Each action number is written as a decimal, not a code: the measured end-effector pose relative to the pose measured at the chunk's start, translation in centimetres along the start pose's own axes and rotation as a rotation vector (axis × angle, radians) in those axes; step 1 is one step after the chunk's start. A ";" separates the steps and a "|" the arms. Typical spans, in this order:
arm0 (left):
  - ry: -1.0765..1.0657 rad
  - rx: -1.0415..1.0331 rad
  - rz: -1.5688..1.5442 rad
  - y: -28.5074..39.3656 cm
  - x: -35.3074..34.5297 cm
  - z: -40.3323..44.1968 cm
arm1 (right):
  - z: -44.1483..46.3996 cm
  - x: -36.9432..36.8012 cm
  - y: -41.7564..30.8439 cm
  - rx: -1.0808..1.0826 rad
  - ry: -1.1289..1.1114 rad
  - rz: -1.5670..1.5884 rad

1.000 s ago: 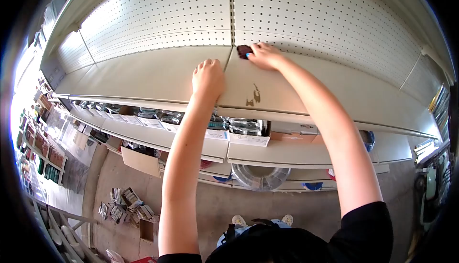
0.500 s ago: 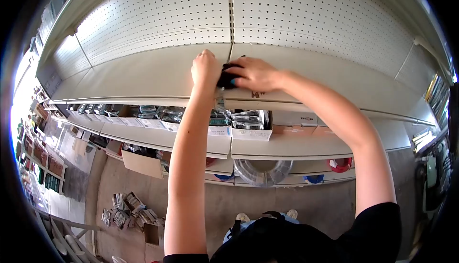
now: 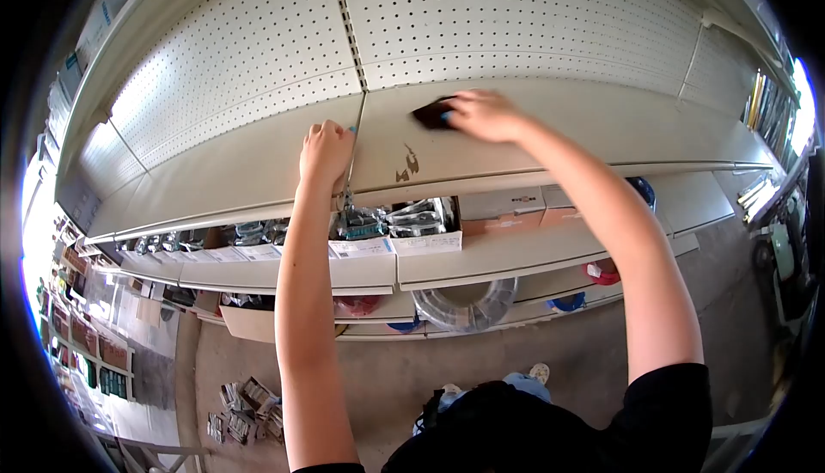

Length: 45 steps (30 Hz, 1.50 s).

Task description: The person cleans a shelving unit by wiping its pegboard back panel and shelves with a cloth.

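Note:
My right hand [image 3: 490, 116], somewhat blurred, is closed on a black cloth [image 3: 434, 114] lying against the pale top shelf [image 3: 550, 129]. To its left, my left hand [image 3: 326, 153] is a fist at the seam between two shelf panels. Its fingers are curled in, so I cannot make out what they hold, if anything. A thin, shiny strip [image 3: 347, 196] hangs at the shelf edge just beside that wrist. Between the two hands, brown marks [image 3: 407, 164] show on the shelf surface near its front edge.
Perforated back panels [image 3: 516, 26] rise behind the shelf. Below, white boxes [image 3: 425, 243] hold packaged items, beside brown cartons [image 3: 503, 211]. A coil of clear tubing [image 3: 468, 308] sits on a low shelf. Small boxes [image 3: 249, 408] are heaped on the floor at left.
My right hand has moved right and back along the shelf with the black cloth, away from my left hand, uncovering the brown marks. My view has shifted and tilted.

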<state>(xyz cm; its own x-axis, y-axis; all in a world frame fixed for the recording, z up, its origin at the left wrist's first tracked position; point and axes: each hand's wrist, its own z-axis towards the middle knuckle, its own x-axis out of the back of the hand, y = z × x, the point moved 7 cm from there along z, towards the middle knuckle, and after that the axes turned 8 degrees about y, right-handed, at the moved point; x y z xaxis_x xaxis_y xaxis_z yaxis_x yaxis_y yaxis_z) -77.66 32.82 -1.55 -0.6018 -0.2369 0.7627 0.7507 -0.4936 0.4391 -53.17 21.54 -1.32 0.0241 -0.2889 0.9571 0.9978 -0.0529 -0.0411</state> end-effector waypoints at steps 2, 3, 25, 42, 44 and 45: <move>-0.010 -0.023 0.046 0.8 0.2 -0.5 | -2.3 0.6 9.5 -0.262 0.053 -0.019; -0.017 -0.031 0.066 1.2 0.2 -0.8 | -4.1 0.9 14.4 -0.340 0.084 -0.001; -0.094 -0.182 0.156 -0.7 -3.2 1.5 | 0.2 -0.7 -11.9 0.048 0.066 -0.020; -0.153 -0.059 0.188 1.0 -0.9 -0.6 | -13.9 4.6 8.0 -0.400 0.216 -0.088; -0.154 -0.068 0.183 1.1 -0.9 -0.6 | -17.7 6.3 14.4 -0.617 0.186 -0.127; -0.154 -0.071 0.179 1.1 -0.9 -0.5 | -19.8 7.3 17.0 -0.725 0.189 -0.146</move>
<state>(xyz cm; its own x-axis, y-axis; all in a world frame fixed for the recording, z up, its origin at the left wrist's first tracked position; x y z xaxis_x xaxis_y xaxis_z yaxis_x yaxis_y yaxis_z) -76.45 32.02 -1.96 -0.4083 -0.1983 0.8910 0.8175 -0.5138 0.2603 -37.26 -0.37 -0.66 -0.1810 -0.3864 0.9044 0.6980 -0.6983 -0.1587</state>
